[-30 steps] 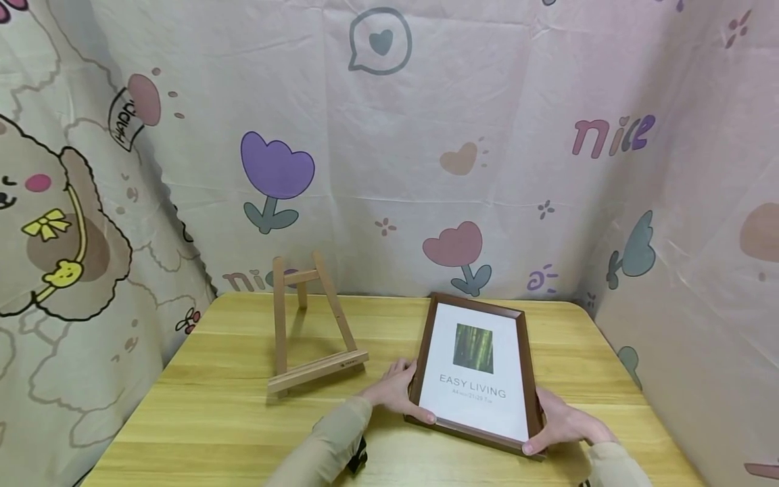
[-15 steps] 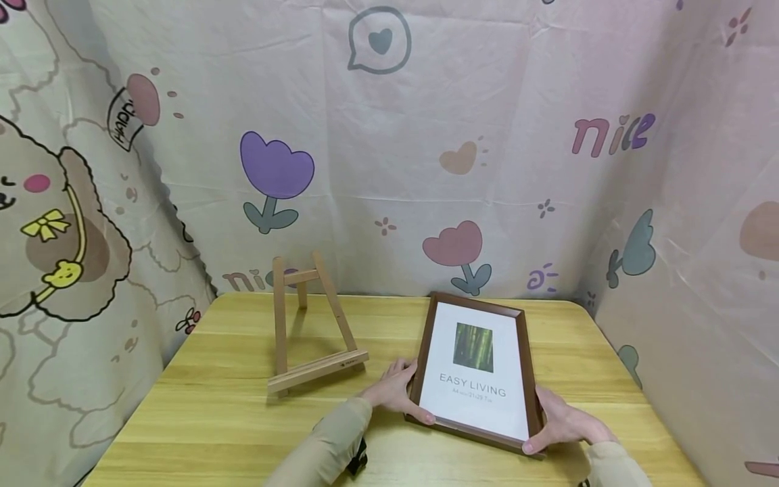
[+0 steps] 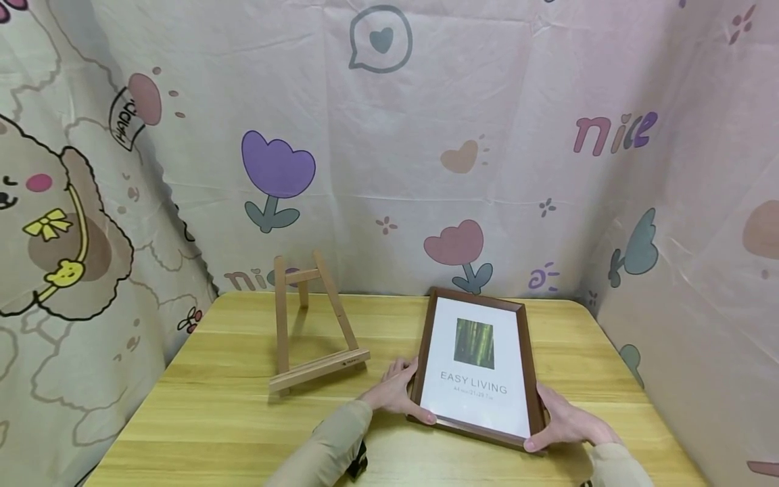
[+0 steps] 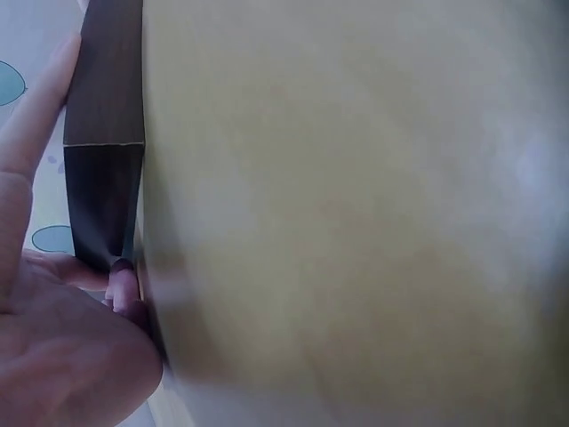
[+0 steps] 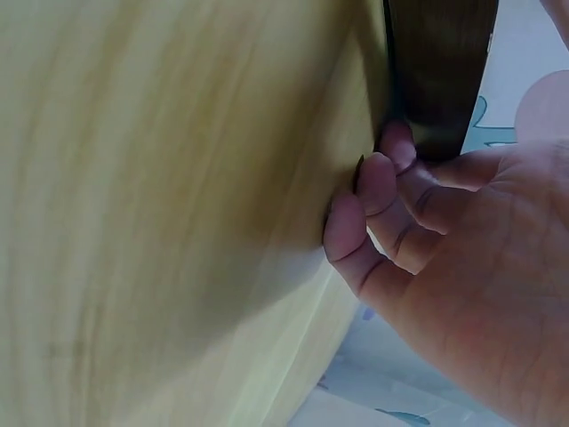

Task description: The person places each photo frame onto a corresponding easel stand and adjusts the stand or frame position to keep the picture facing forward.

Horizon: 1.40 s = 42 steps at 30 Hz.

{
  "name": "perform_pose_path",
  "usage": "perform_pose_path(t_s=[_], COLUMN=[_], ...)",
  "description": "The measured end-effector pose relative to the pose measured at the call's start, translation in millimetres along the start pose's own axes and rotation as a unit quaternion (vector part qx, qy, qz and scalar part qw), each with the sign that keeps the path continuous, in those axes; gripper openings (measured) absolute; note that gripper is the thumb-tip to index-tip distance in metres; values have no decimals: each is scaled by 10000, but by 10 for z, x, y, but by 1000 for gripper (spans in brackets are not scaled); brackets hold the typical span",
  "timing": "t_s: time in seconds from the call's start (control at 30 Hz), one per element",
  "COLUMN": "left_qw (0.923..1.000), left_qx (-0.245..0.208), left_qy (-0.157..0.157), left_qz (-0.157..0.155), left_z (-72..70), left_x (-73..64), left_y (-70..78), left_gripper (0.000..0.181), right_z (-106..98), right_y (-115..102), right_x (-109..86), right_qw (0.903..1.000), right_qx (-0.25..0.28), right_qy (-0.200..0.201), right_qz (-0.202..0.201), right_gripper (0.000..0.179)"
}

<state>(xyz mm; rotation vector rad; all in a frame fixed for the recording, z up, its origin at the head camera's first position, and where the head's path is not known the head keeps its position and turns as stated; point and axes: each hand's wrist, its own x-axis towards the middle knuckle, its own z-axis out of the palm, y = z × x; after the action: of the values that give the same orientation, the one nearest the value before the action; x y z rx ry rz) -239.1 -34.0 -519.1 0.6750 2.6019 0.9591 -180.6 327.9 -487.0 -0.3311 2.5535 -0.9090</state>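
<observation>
Currently, the left hand (image 3: 395,394) and right hand (image 3: 569,418) grip the picture frame (image 3: 477,370) near its lower corners, lower right of the head view; matched pressure should keep it steady.

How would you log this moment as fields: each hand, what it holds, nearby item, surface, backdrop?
left hand: grips brown rectangular picture frame near lower left corner
right hand: grips it near lower right corner
inside frame: white printed sheet, small green picture
left of frame: standing light-wood easel
surface: yellow wood-grain table
backdrop: pale flower-printed fabric
</observation>
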Motion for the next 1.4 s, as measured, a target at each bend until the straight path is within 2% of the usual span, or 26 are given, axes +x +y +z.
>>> perform_pose_path(t_s=[0.17, 0.37, 0.47, 0.7, 1.13, 1.4], left_qw=[9996, 9983, 9980, 9965, 9961, 9955], left_qx=[-279, -549, -611, -809, -867, -923], left_qy=[14, -164, -151, 53, 123, 209], left_qz=[-47, -123, -50, 202, 106, 57], left_z=[11, -8, -12, -11, -13, -6], left_x=[-12, -30, -32, -25, -32, -30], left_y=[-1, -12, -15, -1, 14, -1], left_gripper=[129, 133, 134, 135, 135, 135], right_z=[-11, -26, -33, -39, -37, -36], right_y=[-5, 3, 7, 8, 15, -2], right_x=[12, 36, 41, 51, 80, 101], right_qw=[9999, 9999, 9998, 9995, 9986, 9984], right_qx=[165, 64, 34, 34, -71, 115], right_qy=[-43, 20, 90, 300, 508, 521], right_qz=[5, 99, 169, -76, -142, -159], right_gripper=[134, 136, 137, 139, 139, 141])
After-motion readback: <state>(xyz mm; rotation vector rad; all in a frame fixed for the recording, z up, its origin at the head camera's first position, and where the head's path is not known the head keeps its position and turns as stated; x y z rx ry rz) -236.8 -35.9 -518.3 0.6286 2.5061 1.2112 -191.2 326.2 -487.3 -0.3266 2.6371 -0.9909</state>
